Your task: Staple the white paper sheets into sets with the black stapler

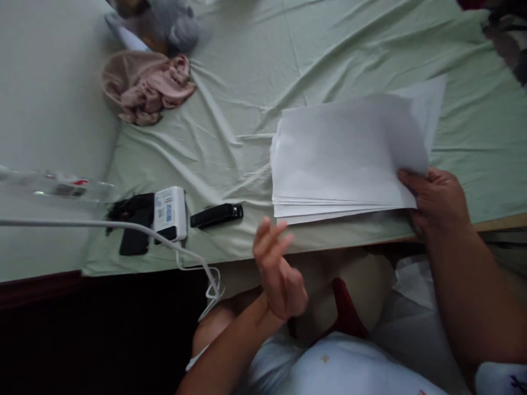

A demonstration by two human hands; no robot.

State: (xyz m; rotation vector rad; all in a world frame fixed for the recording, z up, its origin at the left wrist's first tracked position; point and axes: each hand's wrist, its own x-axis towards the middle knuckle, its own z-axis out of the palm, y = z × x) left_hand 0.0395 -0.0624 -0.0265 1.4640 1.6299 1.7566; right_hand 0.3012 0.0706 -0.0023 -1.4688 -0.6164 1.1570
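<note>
A stack of white paper sheets (341,153) lies on the green sheet-covered bed, its edges slightly fanned. My right hand (440,200) grips the stack's lower right corner, thumb on top and the other fingers beneath. Off the bed's near edge, below the stack's lower left corner, my left hand (280,269) is raised and a little blurred, with its fingers apart and nothing in them. A black stapler (216,215) rests on the bed to the left of the papers, touched by neither hand.
Left of the stapler are a white device (169,214) with a cable (185,251) and a black phone-like object (135,236). A clear plastic bottle (61,185) is at far left. Pink cloth (152,88) and a grey plush item (175,24) lie at upper left.
</note>
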